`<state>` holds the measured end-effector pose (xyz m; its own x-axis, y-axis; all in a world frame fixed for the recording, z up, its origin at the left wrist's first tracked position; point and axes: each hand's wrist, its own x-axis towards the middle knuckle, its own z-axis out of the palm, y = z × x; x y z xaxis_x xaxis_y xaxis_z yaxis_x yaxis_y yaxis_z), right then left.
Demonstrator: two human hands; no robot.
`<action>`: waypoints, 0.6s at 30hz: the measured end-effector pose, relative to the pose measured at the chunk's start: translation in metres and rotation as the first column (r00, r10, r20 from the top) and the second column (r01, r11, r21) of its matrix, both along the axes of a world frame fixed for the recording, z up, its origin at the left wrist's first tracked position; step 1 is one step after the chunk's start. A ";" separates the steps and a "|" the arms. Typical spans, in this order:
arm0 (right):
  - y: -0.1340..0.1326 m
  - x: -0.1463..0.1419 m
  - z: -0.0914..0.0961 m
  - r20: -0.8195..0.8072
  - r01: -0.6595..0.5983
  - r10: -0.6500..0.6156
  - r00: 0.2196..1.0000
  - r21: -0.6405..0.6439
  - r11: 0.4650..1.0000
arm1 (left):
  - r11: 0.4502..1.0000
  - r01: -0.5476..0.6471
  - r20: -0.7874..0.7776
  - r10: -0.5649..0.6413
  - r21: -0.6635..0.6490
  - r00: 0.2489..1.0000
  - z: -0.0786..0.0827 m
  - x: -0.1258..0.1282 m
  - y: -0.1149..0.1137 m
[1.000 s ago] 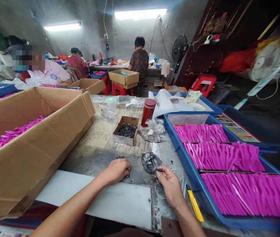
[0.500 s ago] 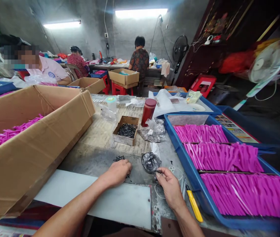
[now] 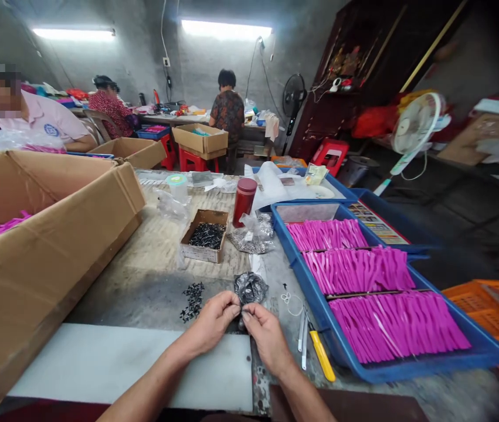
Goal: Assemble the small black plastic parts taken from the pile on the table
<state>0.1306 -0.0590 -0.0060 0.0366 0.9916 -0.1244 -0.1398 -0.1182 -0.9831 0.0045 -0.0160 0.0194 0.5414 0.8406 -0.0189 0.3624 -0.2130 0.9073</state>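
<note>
My left hand (image 3: 216, 319) and my right hand (image 3: 267, 333) meet over the near part of the table, fingertips pinched close together. A tiny dark thing seems to sit between them, too small and too covered to name. Just beyond the fingertips lies a clear plastic bag of black parts (image 3: 250, 288). Left of my left hand, a loose pile of small black parts (image 3: 192, 302) is spread on the tabletop. Below my wrists is a pale flat board (image 3: 143, 363).
A large cardboard box (image 3: 55, 234) with pink pieces stands at left. To the right, a blue tray (image 3: 443, 366) holds rows of pink strips (image 3: 399, 328). A yellow-handled tool (image 3: 322, 356) lies beside it. Farther back are a small box of black pins (image 3: 207, 234) and a red canister (image 3: 244, 202).
My left hand has left the black pile and come right to meet my right hand. More of the pile now shows. The head view has turned slightly right.
</note>
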 end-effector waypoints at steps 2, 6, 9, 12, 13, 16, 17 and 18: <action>0.001 0.000 0.001 -0.015 0.014 -0.014 1.000 -0.002 1.000 | 0.999 -0.033 0.049 0.034 -0.031 0.998 -0.003 0.005 -0.002; 0.000 0.000 -0.002 -0.039 0.068 -0.069 0.997 -0.011 0.998 | 0.993 -0.057 0.142 0.071 -0.099 0.987 -0.007 0.010 -0.003; 0.000 -0.001 -0.007 -0.029 0.094 -0.093 0.995 0.002 0.996 | 0.982 -0.021 0.224 0.064 -0.188 0.973 -0.010 0.010 -0.001; 0.000 -0.002 -0.010 0.025 0.100 -0.100 0.995 0.021 0.995 | 0.960 -0.003 0.300 0.091 -0.282 0.949 -0.014 0.009 0.002; 0.000 -0.002 -0.011 0.039 0.096 -0.097 0.995 0.023 0.995 | 0.951 -0.001 0.319 0.105 -0.311 0.942 -0.014 0.008 0.002; 0.000 -0.002 -0.011 0.070 0.083 -0.085 0.994 0.027 0.996 | 0.925 -0.003 0.342 0.143 -0.379 0.929 -0.017 0.007 0.003; 0.000 -0.002 -0.011 0.084 0.080 -0.082 0.993 0.030 0.996 | 0.921 -0.008 0.340 0.152 -0.390 0.928 -0.018 0.007 0.004; 0.000 -0.002 -0.011 0.104 0.079 -0.082 0.991 0.036 0.996 | 0.921 -0.014 0.334 0.155 -0.389 0.930 -0.019 0.006 0.004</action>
<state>0.1288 -0.0585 -0.0166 0.1278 0.9883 -0.0838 -0.0433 -0.0788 -0.9959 0.0110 -0.0121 0.0007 0.4986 0.8515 -0.1624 0.0065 0.1836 0.9830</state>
